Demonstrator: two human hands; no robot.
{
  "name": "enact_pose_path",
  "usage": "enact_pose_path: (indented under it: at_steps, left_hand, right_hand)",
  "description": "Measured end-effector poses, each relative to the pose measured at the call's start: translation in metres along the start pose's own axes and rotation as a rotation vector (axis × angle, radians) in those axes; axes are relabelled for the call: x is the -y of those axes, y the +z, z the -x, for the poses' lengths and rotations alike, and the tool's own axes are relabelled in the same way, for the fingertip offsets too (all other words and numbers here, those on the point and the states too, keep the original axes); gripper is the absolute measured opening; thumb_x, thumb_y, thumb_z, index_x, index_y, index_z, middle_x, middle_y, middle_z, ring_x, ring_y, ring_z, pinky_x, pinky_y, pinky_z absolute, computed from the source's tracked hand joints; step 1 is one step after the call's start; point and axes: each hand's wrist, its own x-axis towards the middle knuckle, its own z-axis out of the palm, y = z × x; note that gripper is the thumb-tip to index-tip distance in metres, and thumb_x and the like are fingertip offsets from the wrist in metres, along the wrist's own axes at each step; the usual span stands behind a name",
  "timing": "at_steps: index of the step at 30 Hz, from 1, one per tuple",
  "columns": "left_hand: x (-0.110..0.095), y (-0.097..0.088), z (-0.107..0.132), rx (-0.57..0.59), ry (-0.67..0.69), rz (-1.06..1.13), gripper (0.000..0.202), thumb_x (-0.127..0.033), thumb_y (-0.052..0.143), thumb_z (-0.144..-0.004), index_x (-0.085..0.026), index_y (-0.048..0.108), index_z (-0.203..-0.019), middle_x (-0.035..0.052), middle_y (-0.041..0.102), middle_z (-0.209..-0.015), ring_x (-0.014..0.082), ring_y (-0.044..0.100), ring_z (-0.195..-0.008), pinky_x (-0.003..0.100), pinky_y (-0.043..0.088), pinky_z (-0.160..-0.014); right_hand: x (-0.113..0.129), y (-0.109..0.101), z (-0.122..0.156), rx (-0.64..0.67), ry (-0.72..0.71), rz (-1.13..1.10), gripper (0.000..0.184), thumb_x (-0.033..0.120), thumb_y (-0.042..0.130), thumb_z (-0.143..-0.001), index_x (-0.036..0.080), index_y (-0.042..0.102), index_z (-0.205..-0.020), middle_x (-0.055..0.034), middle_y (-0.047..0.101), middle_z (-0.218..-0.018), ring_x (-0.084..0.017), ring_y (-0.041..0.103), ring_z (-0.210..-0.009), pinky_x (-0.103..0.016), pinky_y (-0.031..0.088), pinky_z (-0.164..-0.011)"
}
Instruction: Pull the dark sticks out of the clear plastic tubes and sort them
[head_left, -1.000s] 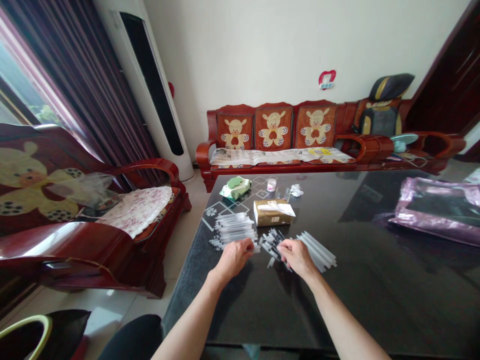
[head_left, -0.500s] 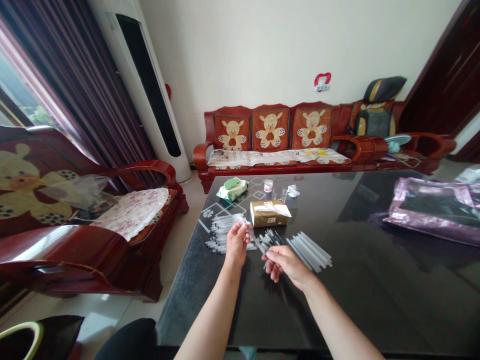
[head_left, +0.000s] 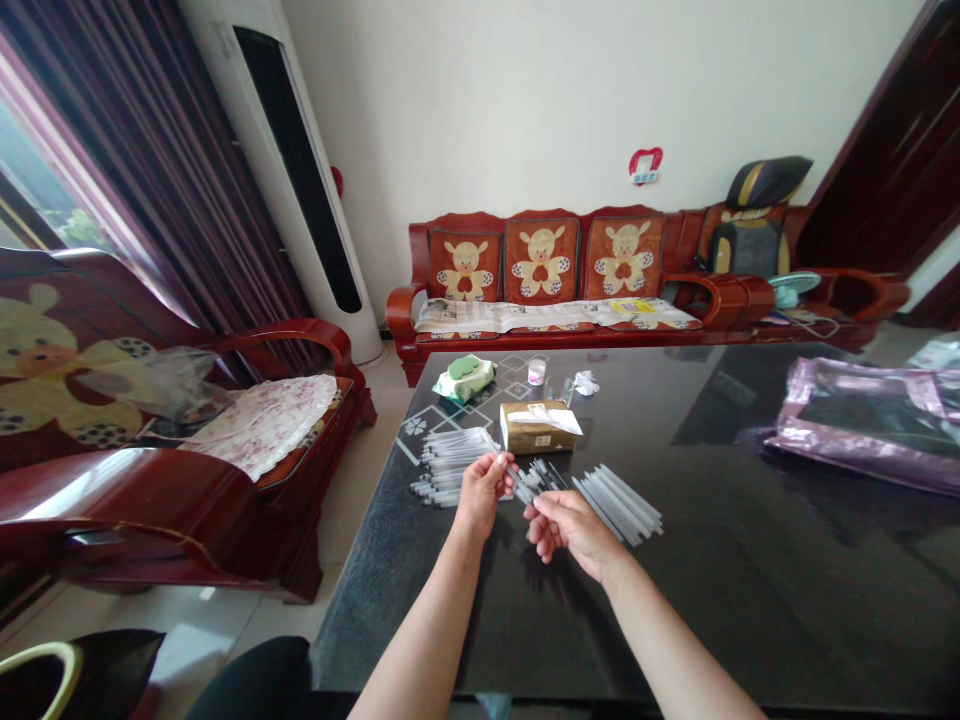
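Observation:
A slim translucent pen (head_left: 520,486) slants between my two hands above the table. The fingertips of my left hand (head_left: 482,492) are closed on its upper left end. My right hand (head_left: 568,524) pinches the lower right end between thumb and forefinger, its other fingers loosely curled. Left of my left hand lies a pile of frosted pens (head_left: 450,462) with dark tips. Small dark and clear pen parts (head_left: 553,474) lie behind my hands, partly hidden. Several frosted pen barrels (head_left: 621,502) are laid side by side to the right of my right hand.
On the dark glossy table (head_left: 712,600) stand a tissue pack (head_left: 536,438), a green wipes packet (head_left: 465,378), a small white cup (head_left: 536,371) and a crumpled tissue (head_left: 586,382). A purple clear bag (head_left: 862,420) lies at the right.
My left hand has moved down and right, closer to my right hand, its fingers sliding along the pen. My right hand has barely moved.

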Motion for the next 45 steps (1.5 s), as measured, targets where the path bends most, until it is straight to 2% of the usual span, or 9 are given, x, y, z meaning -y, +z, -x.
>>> enact_pose_path:
  at_steps: [5, 11, 16, 28, 34, 37, 41, 43, 45]
  left_hand:
    - [0.002, 0.003, 0.000, -0.056, 0.004, -0.005, 0.034, -0.041, 0.076, -0.065, -0.011, 0.067, -0.078, 0.0031, 0.064, -0.067, 0.0043, 0.048, -0.046, 0.017, 0.038, -0.046]
    - [-0.001, 0.006, 0.001, -0.029, 0.014, 0.021, 0.032, -0.040, 0.075, -0.066, -0.011, 0.067, -0.078, 0.0025, 0.064, -0.068, 0.0039, 0.047, -0.045, 0.016, 0.038, -0.045]
    - [0.001, 0.006, 0.000, -0.022, 0.014, 0.014, 0.032, -0.040, 0.075, -0.066, -0.011, 0.067, -0.078, 0.0028, 0.065, -0.067, 0.0043, 0.048, -0.045, 0.017, 0.037, -0.045]
    - [0.009, 0.007, -0.002, -0.070, 0.019, -0.007, 0.036, -0.043, 0.075, -0.065, -0.010, 0.067, -0.076, 0.0037, 0.064, -0.066, 0.0052, 0.048, -0.045, 0.017, 0.039, -0.046]
    - [0.006, 0.007, -0.004, -0.076, 0.033, -0.001, 0.036, -0.044, 0.075, -0.064, -0.010, 0.067, -0.076, 0.0034, 0.064, -0.065, 0.0051, 0.048, -0.045, 0.018, 0.038, -0.046]
    - [0.006, 0.007, -0.004, -0.074, 0.034, -0.005, 0.036, -0.043, 0.075, -0.065, -0.010, 0.067, -0.077, 0.0033, 0.064, -0.065, 0.0051, 0.048, -0.044, 0.018, 0.038, -0.045]
    - [0.006, 0.008, -0.003, -0.073, 0.037, -0.008, 0.036, -0.044, 0.075, -0.064, -0.011, 0.066, -0.076, 0.0033, 0.064, -0.066, 0.0052, 0.048, -0.044, 0.018, 0.038, -0.045]
    - [0.006, 0.009, -0.003, -0.076, 0.038, -0.004, 0.036, -0.044, 0.075, -0.064, -0.011, 0.066, -0.075, 0.0034, 0.064, -0.066, 0.0053, 0.048, -0.044, 0.018, 0.038, -0.045]
    - [0.005, 0.009, -0.003, -0.080, 0.038, -0.002, 0.036, -0.044, 0.075, -0.065, -0.011, 0.066, -0.076, 0.0034, 0.064, -0.065, 0.0053, 0.048, -0.044, 0.018, 0.038, -0.045]
  right_hand:
    - [0.001, -0.001, -0.001, -0.059, -0.002, -0.007, 0.031, 0.041, 0.061, -0.080, 0.010, 0.062, -0.080, -0.0055, 0.066, -0.059, -0.013, 0.059, -0.044, -0.024, 0.049, -0.041]
    - [0.002, -0.001, 0.001, 0.012, 0.029, -0.071, 0.036, 0.044, 0.058, -0.082, 0.009, 0.063, -0.087, -0.0091, 0.069, -0.067, -0.016, 0.065, -0.052, -0.030, 0.055, -0.049]
    - [0.003, 0.000, 0.001, 0.019, 0.022, -0.041, 0.035, 0.044, 0.060, -0.079, 0.009, 0.062, -0.083, -0.0067, 0.068, -0.061, -0.015, 0.062, -0.046, -0.027, 0.053, -0.044]
    - [0.007, 0.002, -0.001, -0.256, -0.060, 0.171, 0.030, 0.038, 0.074, -0.065, 0.014, 0.054, -0.066, -0.0010, 0.063, -0.049, -0.010, 0.052, -0.034, -0.020, 0.043, -0.033]
    - [0.010, 0.002, 0.002, -0.104, 0.026, 0.109, 0.045, 0.055, 0.053, -0.080, 0.011, 0.060, -0.083, -0.0055, 0.066, -0.057, -0.012, 0.057, -0.039, -0.023, 0.047, -0.037]
    - [0.007, 0.000, 0.001, -0.076, -0.018, 0.090, 0.038, 0.049, 0.058, -0.078, 0.011, 0.060, -0.082, -0.0042, 0.066, -0.057, -0.012, 0.057, -0.041, -0.023, 0.048, -0.039]
    - [0.003, -0.004, -0.002, -0.179, -0.063, 0.090, 0.032, 0.041, 0.071, -0.068, 0.013, 0.057, -0.075, -0.0022, 0.065, -0.057, -0.011, 0.056, -0.040, -0.022, 0.047, -0.039]
    - [0.003, -0.004, -0.002, -0.186, -0.040, 0.092, 0.035, 0.044, 0.070, -0.069, 0.013, 0.058, -0.079, -0.0030, 0.066, -0.059, -0.010, 0.056, -0.040, -0.022, 0.047, -0.039]
    - [0.005, -0.003, -0.001, -0.142, 0.004, 0.084, 0.040, 0.051, 0.062, -0.076, 0.012, 0.060, -0.085, -0.0046, 0.067, -0.060, -0.011, 0.056, -0.039, -0.022, 0.047, -0.038]
